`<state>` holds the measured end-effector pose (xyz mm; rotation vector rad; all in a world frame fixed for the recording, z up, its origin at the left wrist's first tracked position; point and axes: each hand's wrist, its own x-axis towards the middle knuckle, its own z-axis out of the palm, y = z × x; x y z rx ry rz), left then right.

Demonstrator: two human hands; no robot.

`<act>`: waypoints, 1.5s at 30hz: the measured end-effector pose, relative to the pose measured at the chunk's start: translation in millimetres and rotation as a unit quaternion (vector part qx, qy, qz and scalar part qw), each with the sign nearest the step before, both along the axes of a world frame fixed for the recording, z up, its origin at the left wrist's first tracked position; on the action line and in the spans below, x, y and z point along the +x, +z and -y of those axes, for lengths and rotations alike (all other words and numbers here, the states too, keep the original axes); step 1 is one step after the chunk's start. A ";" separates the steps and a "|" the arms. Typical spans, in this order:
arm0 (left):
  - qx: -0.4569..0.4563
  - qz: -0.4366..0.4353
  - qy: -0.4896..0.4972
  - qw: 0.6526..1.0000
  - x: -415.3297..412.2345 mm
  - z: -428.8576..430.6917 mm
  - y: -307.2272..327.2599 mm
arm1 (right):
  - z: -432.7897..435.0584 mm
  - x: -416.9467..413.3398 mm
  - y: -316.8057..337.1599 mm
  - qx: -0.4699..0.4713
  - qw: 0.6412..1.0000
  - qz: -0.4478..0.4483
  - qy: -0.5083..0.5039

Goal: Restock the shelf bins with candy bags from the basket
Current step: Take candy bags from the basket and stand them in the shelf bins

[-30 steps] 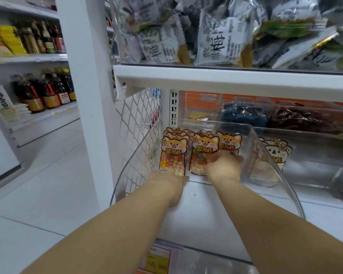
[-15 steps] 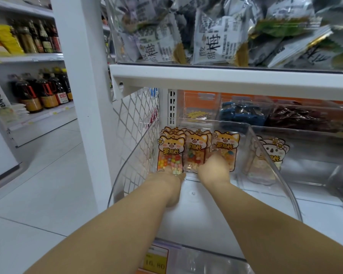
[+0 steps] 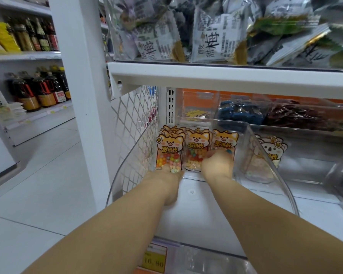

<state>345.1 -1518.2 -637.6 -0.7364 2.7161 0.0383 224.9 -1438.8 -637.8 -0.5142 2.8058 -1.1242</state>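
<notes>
Several orange fox-print candy bags stand upright in rows at the back of a clear plastic shelf bin (image 3: pixel 265 165). My left hand (image 3: pixel 166 178) reaches into the bin and grips the bottom of the left stack of candy bags (image 3: pixel 168 149). My right hand (image 3: pixel 218 165) has its fingers closed on the lower part of the middle candy bag (image 3: pixel 195 149) and also covers the bottom of the right candy bag (image 3: pixel 225 142). The basket is out of view.
The neighbouring clear bin holds a koala-print bag (image 3: pixel 271 153). A white shelf board (image 3: pixel 226 76) hangs low above my arms, with grey snack packs (image 3: pixel 216 40) on it. A wire mesh panel (image 3: pixel 135 135) closes the left side. A price tag (image 3: pixel 154 262) sits at the front edge.
My right hand has shifted a little left along the row, and the middle bag now stands closer to the left stack. My left hand has stayed at the left stack.
</notes>
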 end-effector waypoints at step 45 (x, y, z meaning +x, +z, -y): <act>0.260 -0.142 0.032 0.954 182.7 -283.5 -115.0 | -377.8 159.4 -79.9 0.041 0.966 0.141 0.215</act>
